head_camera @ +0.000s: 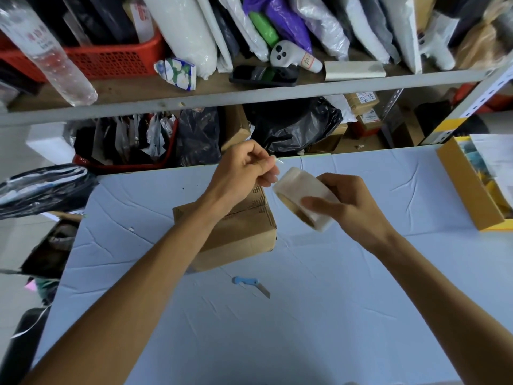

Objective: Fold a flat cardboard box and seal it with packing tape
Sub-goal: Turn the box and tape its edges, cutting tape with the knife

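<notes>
While the right hand (349, 207) grips the tape roll (305, 200), the left hand (244, 168) pinches its loose end above the folded box (236, 232). Right of the box, the table (347, 287) lies open; a blue knife (251, 284) rests near its front edge.

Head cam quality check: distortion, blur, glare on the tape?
Head view: wide-angle bowing bends the shelf edge and stretches the forearms; light is soft and even, shadows faint; the tape roll in the right hand looks slightly soft, the left hand pinching its end; no strong glare.

Our table (333, 315) — what lies where

Box (236, 232) centre, knife (251, 284) before it, tray (466, 184) right — shelf (249, 98) behind.
</notes>
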Demonstrator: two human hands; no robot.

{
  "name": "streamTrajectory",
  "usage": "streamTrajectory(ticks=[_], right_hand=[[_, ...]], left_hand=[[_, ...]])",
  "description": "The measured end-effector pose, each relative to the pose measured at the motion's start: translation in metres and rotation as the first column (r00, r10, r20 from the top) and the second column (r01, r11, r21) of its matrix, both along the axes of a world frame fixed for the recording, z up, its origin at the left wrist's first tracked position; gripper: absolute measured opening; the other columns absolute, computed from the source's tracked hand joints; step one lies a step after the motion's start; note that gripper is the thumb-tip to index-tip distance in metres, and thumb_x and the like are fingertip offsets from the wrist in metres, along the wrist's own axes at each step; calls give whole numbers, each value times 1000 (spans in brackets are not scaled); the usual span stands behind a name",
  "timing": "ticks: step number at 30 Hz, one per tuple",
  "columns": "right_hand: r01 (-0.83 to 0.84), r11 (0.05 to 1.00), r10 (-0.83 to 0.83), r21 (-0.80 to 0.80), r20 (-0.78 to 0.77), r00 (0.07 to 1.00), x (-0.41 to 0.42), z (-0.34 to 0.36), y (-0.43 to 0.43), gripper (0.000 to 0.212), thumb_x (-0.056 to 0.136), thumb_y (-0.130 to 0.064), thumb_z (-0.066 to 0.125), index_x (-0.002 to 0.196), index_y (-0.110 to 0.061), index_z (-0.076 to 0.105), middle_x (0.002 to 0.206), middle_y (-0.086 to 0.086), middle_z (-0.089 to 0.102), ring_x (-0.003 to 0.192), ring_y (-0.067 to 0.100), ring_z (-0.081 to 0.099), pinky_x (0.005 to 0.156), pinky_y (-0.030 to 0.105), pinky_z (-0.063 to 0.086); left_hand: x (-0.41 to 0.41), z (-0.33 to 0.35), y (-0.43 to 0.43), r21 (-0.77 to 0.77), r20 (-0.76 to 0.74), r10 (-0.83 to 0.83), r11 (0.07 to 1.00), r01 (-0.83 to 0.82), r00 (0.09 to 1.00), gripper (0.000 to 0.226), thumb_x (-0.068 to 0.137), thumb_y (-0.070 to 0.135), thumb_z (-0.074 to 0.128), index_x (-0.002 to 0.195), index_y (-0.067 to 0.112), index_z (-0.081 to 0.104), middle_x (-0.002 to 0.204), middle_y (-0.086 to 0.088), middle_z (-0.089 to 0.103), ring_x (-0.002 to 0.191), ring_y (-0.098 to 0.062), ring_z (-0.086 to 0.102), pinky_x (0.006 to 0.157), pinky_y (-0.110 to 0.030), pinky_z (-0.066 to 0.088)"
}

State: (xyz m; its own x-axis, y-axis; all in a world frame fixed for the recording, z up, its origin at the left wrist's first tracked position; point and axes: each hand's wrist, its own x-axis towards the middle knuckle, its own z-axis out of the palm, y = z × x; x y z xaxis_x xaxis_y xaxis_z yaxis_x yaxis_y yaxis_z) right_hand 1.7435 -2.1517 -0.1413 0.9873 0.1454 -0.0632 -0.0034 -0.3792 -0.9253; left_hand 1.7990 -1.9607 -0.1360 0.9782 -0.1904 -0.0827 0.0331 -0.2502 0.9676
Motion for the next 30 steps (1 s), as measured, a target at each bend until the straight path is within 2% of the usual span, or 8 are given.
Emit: streamTrajectory(ticks=[3, 6, 10, 16, 20, 24, 27, 30], right_hand=[[-28, 998, 26, -52, -48, 999, 3, 0, -3, 14, 72, -31, 73, 73, -17, 69, 63, -7, 62, 62, 15, 58, 57, 25, 40], [-23, 974, 14, -225, -41, 999, 8, -3, 2, 22, 77, -32, 74, 65, -16, 65, 57, -9, 56, 56, 16, 51, 49, 18, 35], [149, 870, -230, -470, -119, 966, 7, -10, 9, 49, 81, -55, 62, 74, -7, 55, 74, 6, 53, 63, 24, 52, 49, 26, 35], [250, 878, -308, -407, -81, 948, -4, -17, 15, 50, 79, -58, 63, 76, -9, 60, 71, 2, 58, 64, 24, 58, 55, 32, 43], [260, 887, -316, -382, -92, 944, -6, -18, 14, 52, 80, -54, 61, 69, -4, 58, 63, 5, 55, 56, 23, 53, 51, 31, 38], [239, 883, -289, -405, -67, 955, -7, -17, 16, 49, 82, -51, 61, 56, -12, 49, 55, 1, 48, 48, 16, 45, 47, 25, 30], [223, 871, -266, -438, -38, 963, -8, -15, 16, 48, 82, -49, 63, 52, -16, 44, 52, -1, 45, 46, 15, 43, 46, 24, 28], [243, 828, -277, -505, 9, 961, -8, -14, 14, 45, 77, -50, 65, 57, -12, 52, 55, 1, 51, 50, 18, 49, 46, 25, 33]], left_hand=[[1, -1, 0, 71, 57, 6, 997, -10, 998, 9, 91, 6, 60, 81, 4, 58, 72, -5, 69, 62, -11, 68, 59, -22, 55], [0, -4, -2, 121, 107, 60, 990, -73, 992, 10, 90, 6, 60, 81, 6, 57, 70, -3, 68, 59, -6, 65, 56, -17, 51], [6, -3, 2, 28, 137, 108, 993, -113, 985, 13, 91, 6, 59, 79, 10, 54, 72, -4, 67, 61, -6, 66, 58, -16, 50], [7, -9, 9, -40, -42, 8, 999, -10, 999, 5, 96, 10, 52, 98, 10, 56, 77, 1, 65, 67, -2, 63, 63, -18, 51], [7, -5, 11, -80, -142, -65, 995, 54, 988, 31, 101, 27, 42, 88, 16, 68, 72, 7, 66, 67, -3, 61, 63, -18, 49], [-3, -6, 4, 111, -164, -134, 982, 154, 977, 32, 81, 48, 66, 90, 17, 69, 79, 8, 70, 74, -2, 64, 69, -20, 50], [-9, -12, -2, 221, -57, -60, 973, 71, 997, 20, 76, 36, 76, 87, 19, 71, 76, 11, 65, 73, -5, 60, 69, -21, 47], [-9, -11, 0, 118, -98, -35, 992, 47, 995, 7, 81, 24, 73, 82, 17, 70, 74, 6, 63, 69, -7, 57, 69, -24, 50]])
